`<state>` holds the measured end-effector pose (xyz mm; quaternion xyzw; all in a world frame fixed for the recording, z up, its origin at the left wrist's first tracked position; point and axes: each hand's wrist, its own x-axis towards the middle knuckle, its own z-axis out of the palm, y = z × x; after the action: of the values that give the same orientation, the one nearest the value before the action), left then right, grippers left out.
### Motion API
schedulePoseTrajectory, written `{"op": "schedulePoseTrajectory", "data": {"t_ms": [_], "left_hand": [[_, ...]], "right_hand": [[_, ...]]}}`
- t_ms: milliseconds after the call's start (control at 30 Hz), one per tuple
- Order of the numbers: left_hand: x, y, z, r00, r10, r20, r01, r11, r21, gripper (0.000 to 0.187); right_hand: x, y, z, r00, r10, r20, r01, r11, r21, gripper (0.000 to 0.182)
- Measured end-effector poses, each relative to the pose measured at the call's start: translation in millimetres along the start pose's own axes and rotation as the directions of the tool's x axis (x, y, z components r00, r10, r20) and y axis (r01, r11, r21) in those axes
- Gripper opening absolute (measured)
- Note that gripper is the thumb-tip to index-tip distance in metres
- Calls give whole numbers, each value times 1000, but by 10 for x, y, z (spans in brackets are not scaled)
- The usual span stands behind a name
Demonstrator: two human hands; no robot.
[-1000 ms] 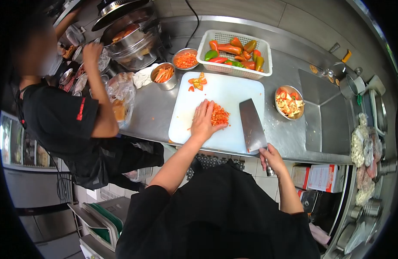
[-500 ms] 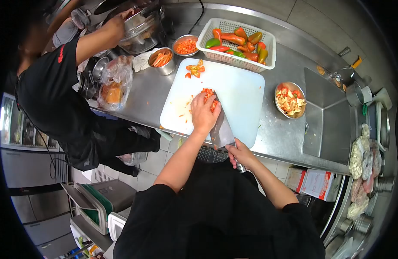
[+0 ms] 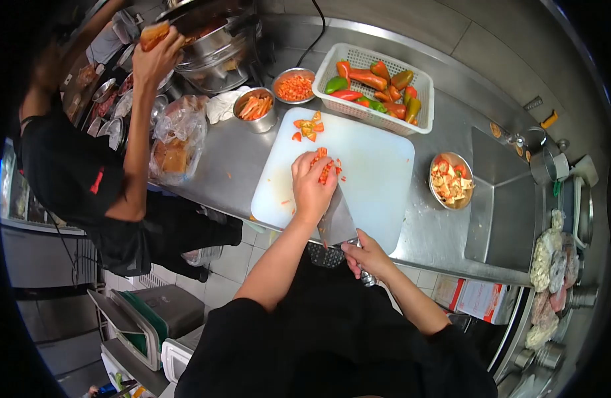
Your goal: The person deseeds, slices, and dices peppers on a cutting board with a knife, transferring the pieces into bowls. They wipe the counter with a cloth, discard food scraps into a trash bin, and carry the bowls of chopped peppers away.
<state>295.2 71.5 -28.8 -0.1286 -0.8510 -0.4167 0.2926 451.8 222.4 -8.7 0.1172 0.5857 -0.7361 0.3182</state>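
Note:
My right hand (image 3: pixel 370 255) grips the handle of a wide-bladed cleaver (image 3: pixel 336 222), its blade slanting up and left across the front edge of a white cutting board (image 3: pixel 378 176). Over the blade's far end, my left hand (image 3: pixel 312 189) curls its fingers around a heap of diced red pepper (image 3: pixel 324 158); part of the heap and the blade tip are hidden under it. Farther back on the board lie larger red-orange pepper pieces (image 3: pixel 308 127). A few red scraps are scattered near my left hand.
Behind the board stand a white basket (image 3: pixel 421 123) of whole peppers, a bowl of diced pepper (image 3: pixel 295 86) and a pot of red strips (image 3: pixel 255 106). A bowl of pepper trimmings (image 3: pixel 451 180) sits right, beside the sink (image 3: pixel 507 219). At left, a co-worker's hand (image 3: pixel 156 60) holds bread.
Both my hands and the cleaver stay close together around the diced pepper, with only a slight shift. The co-worker's hand has left the pot area and now lifts bread. The view has tilted slightly.

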Motion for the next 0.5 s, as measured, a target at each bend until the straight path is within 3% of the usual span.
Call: {"op": "schedulePoseTrajectory", "data": {"t_ms": [100,233,400,467,500], "left_hand": [[692,-82,1,998,45,-36,-47,997,-59,26],[1705,-577,322,988,96,-123,-107,990,-87,23],[2422,-1391,964,995,33,-92,-42,994,-103,23],[2534,-1604,1122,987,-160,8,160,987,10,25],[2586,-1770,1183,945,-254,205,251,967,41,30]], "right_hand": [[236,-645,147,995,-87,-50,84,995,-62,21],[879,-1624,220,982,-160,-95,149,982,-114,20],[1526,-2249,199,981,-43,-188,24,995,-101,15],[1364,-2130,196,977,-23,-213,14,999,-44,16],[1202,-2046,178,978,-41,-203,28,997,-67,17]]}}
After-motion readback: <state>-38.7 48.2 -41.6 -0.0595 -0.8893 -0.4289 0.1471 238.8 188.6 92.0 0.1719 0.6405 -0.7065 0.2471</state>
